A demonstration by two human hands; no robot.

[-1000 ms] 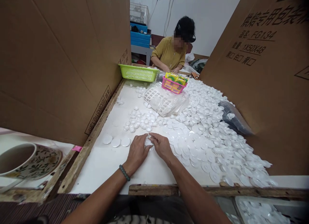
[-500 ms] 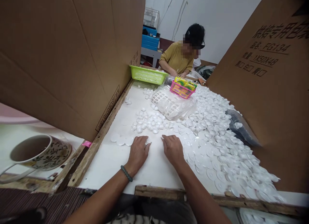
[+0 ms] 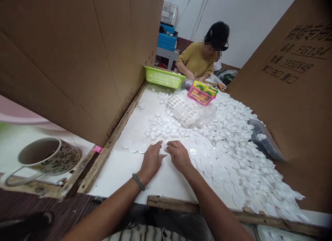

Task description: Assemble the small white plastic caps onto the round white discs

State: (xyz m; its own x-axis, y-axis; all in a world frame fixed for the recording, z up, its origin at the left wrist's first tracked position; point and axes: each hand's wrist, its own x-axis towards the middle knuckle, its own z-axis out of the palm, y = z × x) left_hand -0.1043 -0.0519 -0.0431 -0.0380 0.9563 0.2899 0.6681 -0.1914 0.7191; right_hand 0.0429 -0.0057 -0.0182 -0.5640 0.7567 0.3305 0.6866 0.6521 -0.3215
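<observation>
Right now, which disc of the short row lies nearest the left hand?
The rightmost disc, beside the left hand; its neighbours lie farther left.

Open strip on bench (image 3: 111,178) along near edge, left corner to middle. Narrower lane up left edge between left carton (image 3: 77,61) and cap cluster (image 3: 160,127), disc row (image 3: 133,148) partly across it. Right side blocked: disc pile (image 3: 241,154) from near right corner toward far end. Bag (image 3: 185,111) with pink basket (image 3: 201,95) on top blocks far middle; green basket (image 3: 164,77), far left corner. Right carton (image 3: 290,106) walls right edge.
</observation>
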